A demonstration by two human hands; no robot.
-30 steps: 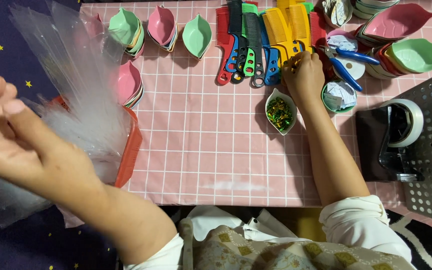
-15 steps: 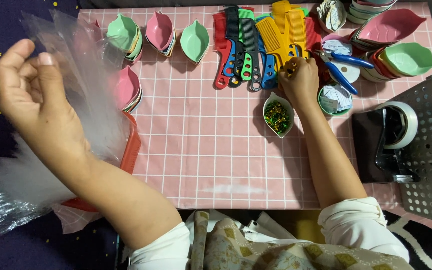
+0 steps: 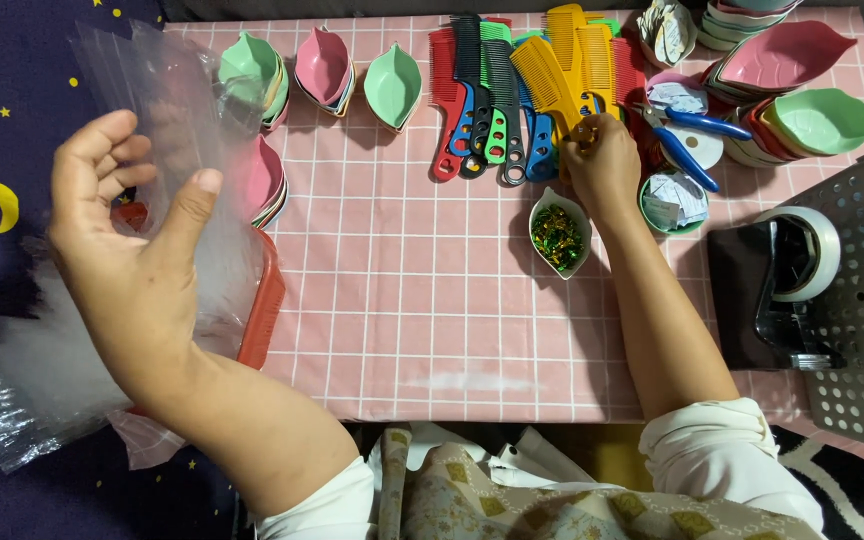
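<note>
A clear bag (image 3: 167,120) is pinched between thumb and fingers of the left hand (image 3: 127,250), above a red basket (image 3: 264,310). A yellow comb (image 3: 547,80) is clasped by the right hand (image 3: 602,165), beside paper slips (image 3: 674,195).

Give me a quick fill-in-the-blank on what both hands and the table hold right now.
1. The left hand holds a clear plastic ____.
2. The right hand grips a ____ comb.
3. The small white dish below the combs holds green and gold ____.
4. The pliers have ____ handles.

Missing words: bag; yellow; glitter; blue
</note>
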